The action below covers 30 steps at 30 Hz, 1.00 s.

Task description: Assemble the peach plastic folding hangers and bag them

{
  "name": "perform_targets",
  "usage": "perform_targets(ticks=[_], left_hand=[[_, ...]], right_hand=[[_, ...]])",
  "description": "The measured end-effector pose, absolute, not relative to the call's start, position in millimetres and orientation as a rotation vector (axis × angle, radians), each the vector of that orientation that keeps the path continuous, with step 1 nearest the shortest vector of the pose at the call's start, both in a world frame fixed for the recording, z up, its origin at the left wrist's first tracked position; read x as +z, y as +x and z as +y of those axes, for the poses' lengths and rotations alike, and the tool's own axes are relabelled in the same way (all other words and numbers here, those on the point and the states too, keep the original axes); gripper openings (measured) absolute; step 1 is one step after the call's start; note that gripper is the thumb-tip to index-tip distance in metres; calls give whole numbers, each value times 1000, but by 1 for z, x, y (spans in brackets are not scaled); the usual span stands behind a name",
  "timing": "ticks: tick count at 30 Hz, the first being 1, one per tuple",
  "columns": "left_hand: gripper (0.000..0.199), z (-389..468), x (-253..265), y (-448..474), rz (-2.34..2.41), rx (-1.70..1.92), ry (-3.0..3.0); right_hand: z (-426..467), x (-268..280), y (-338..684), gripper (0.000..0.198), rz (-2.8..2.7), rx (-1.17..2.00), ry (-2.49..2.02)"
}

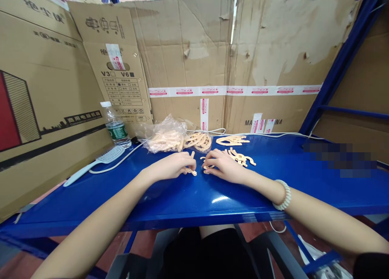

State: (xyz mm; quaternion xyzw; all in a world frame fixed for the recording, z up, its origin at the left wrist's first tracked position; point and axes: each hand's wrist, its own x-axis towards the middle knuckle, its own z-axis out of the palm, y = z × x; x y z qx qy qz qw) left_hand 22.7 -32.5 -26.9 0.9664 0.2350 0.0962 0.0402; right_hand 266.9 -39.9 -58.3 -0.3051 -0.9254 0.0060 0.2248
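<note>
My left hand (pixel 174 165) rests on the blue table with its fingers bent round a small pale wooden piece (pixel 193 173), whose end sticks out past the fingertips. Just to the right, my right hand (pixel 224 165) curls its fingers down over another pale piece (pixel 206 171), mostly hidden under them. Beyond the right hand lies a loose pile of curved pale pieces (pixel 241 159). Farther back are larger loop-shaped pieces (pixel 231 140). Behind the left hand sits a clear plastic bag (pixel 165 135) full of similar pieces, with a bundle of curved ones (pixel 199 141) beside it.
A water bottle (pixel 117 127) with a green label stands at the back left. In front of it lies a pale blue hairbrush (pixel 97 162), along a white cable (pixel 121 159). Cardboard sheets (pixel 188 60) wall the back, and a blue post (pixel 337 60) rises at the right.
</note>
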Motion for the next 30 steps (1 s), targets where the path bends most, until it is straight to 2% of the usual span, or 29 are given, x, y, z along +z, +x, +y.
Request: perform_targets(ticks=[6,11,12,15,17,20,24,30], left_hand=[[28,-33,-29,25,644,255,2911],[13,-39,-25,25,713,293,2927],[14,-40,-25,26,756,306,2907],[38,-42,-30,28,874,362,2878],[37,-40,-37,30,889,424,2883],[24,-34,-46,33,878,452,2874],[23,-26,-52,35,871,480,2877],[25,-20,-58,35,880,544,2851]], right_hand=[[-40,-58,266,15,-2575,29,-860],[-38,-61,268,20,-2571,64,-865],[-38,-62,267,20,-2571,75,-862],[-38,-64,264,18,-2566,113,-861],[-38,-64,263,17,-2558,127,-875],[-35,-52,271,29,-2563,159,-891],[-27,-24,308,59,-2573,195,-890],[-26,-33,354,65,-2666,41,-1042]])
